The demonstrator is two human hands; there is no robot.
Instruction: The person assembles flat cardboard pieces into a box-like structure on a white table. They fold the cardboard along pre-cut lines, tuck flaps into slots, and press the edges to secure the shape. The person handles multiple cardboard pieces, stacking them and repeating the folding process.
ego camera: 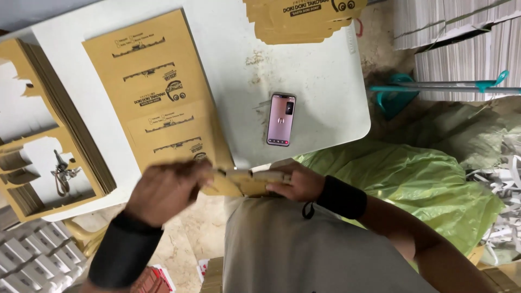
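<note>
Both my hands grip one brown cardboard box blank (247,182) close to my body, at the near edge of the white table (320,81). My left hand (165,190) is closed on its left end and looks blurred. My right hand (298,182) holds its right end, fingers curled over the card. Each wrist wears a black wristband. Just beyond my hands, a stack of flat printed brown blanks (157,92) lies on the table.
A phone (281,119) with a lit screen lies on the table. More brown blanks (304,19) sit at the far edge, die-cut cardboard frames (54,130) with a key bunch (62,171) at left. A green plastic bag (412,179) and white paper stacks (461,49) are at right.
</note>
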